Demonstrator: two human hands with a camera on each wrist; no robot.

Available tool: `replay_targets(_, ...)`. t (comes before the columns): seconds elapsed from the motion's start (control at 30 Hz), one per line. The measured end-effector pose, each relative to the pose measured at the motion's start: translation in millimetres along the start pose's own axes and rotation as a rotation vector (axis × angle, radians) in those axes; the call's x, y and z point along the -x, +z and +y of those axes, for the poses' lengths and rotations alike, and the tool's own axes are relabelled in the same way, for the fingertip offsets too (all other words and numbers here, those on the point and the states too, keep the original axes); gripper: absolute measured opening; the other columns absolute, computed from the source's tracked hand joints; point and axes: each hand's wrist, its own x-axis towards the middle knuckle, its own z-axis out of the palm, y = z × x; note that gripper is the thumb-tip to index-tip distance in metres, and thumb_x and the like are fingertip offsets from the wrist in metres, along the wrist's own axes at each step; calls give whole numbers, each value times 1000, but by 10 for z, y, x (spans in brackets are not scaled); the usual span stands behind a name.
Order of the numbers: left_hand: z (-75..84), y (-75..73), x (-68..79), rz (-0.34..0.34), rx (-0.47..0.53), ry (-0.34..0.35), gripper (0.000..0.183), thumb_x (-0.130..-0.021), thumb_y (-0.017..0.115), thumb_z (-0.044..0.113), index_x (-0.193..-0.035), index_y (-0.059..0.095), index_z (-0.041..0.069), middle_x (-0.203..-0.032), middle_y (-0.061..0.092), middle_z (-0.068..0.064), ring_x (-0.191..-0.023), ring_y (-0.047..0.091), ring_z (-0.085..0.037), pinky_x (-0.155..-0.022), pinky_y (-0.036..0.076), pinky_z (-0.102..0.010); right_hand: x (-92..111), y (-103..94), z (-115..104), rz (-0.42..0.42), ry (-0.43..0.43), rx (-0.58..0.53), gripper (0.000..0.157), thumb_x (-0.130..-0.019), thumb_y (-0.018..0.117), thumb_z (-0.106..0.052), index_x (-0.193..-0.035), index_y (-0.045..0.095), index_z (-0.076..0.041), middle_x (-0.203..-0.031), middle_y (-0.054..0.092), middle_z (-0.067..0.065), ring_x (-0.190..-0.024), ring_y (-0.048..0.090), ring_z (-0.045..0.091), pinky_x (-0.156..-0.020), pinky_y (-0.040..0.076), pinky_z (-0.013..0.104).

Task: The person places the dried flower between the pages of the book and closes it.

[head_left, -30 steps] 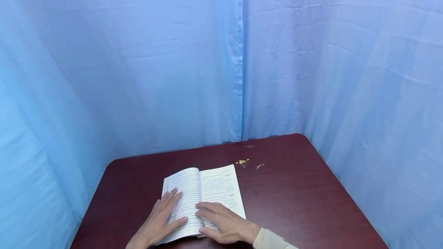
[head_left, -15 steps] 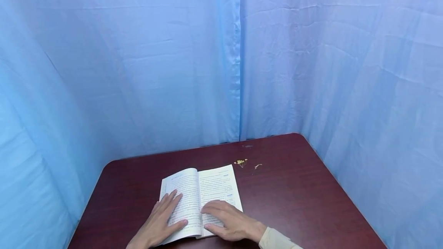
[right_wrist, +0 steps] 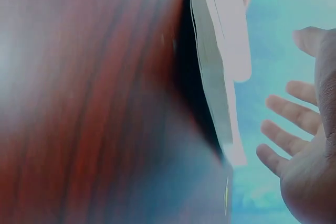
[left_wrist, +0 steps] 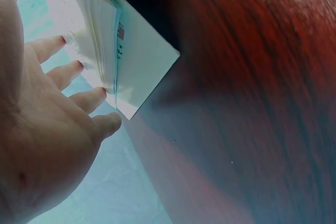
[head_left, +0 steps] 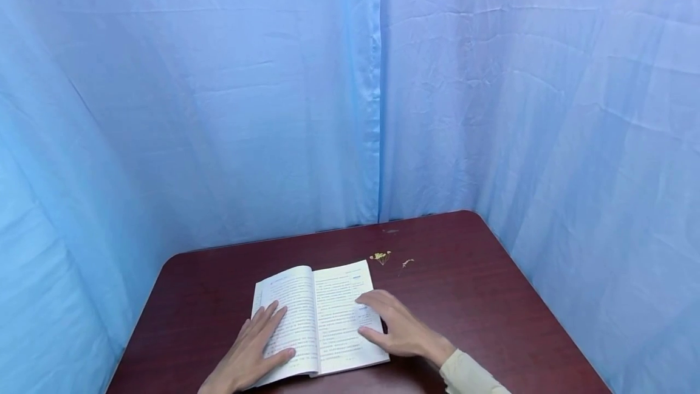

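An open book (head_left: 339, 315) with printed white pages lies on the dark red table. My left hand (head_left: 248, 345) rests spread on its left page, fingers fairly straight. In the left wrist view that hand's fingertips (left_wrist: 79, 65) touch the page near the outer edge, and the book's cover (left_wrist: 144, 69) shows beneath the pages. My right hand (head_left: 401, 327) is over the outer edge of the right page, thumb and fingers apart with nothing between them. The right wrist view shows the right hand (right_wrist: 299, 145) with its fingers extended, apart from the book's edge (right_wrist: 215, 77).
The dark red wooden table (head_left: 481, 297) has rounded far corners. Yellowish worn marks (head_left: 381, 257) show on its surface beyond the book. Blue curtains (head_left: 219, 108) hang close behind the table and along both sides.
My right hand has moved from the book's middle rightward to the outer edge of the right page, uncovering its text. My left hand stays on the left page.
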Motion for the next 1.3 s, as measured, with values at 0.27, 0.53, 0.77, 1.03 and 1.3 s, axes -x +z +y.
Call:
replay_targets(0.27, -15, -8, -18, -62, 45, -49, 91, -100, 77, 64, -171, 51, 13, -181, 44, -16, -167, 40, -52, -130, 34, -79, 57, -200, 311, 39, 157, 16, 68, -99, 84, -41, -157, 64, -11, -159, 66, 9, -152, 59, 35, -124, 51, 60)
replay_targets(0.53, -45, -3, -28, -83, 43, -57, 92, -100, 76, 66, -172, 50, 14, -182, 43, -15, -169, 38, -51, -131, 33, -79, 95, -290, 597, 50, 260, 12, 83, -99, 83, -50, -166, 55, -10, -167, 58, 19, -158, 51, 46, -127, 44, 71)
replay_targets(0.77, -35, -9, -21, -72, 55, -53, 92, -99, 78, 65, -171, 51, 14, -182, 44, -16, -168, 39, -51, -131, 33, -79, 89, -302, 840, 105, 371, 43, 82, -100, 81, -53, -163, 57, -6, -166, 57, 26, -157, 51, 50, -126, 41, 76)
replay_targets(1.03, -26, 5, 9, -14, 43, -20, 91, -97, 81, 63, -168, 55, 13, -178, 49, -17, -163, 45, -54, -126, 38, -81, 6, -275, 1039, 174, 473, 98, 65, -100, 83, -48, -145, 70, -3, -151, 66, 25, -143, 58, 52, -123, 44, 71)
replay_targets(1.3, -50, 25, -8, -73, 62, -62, 94, -99, 77, 66, -172, 49, 14, -182, 42, -17, -169, 37, -53, -130, 31, -82, -53, -199, 1167, 160, 566, 126, 62, -100, 83, -50, -138, 72, -3, -146, 67, 25, -140, 56, 50, -122, 45, 69)
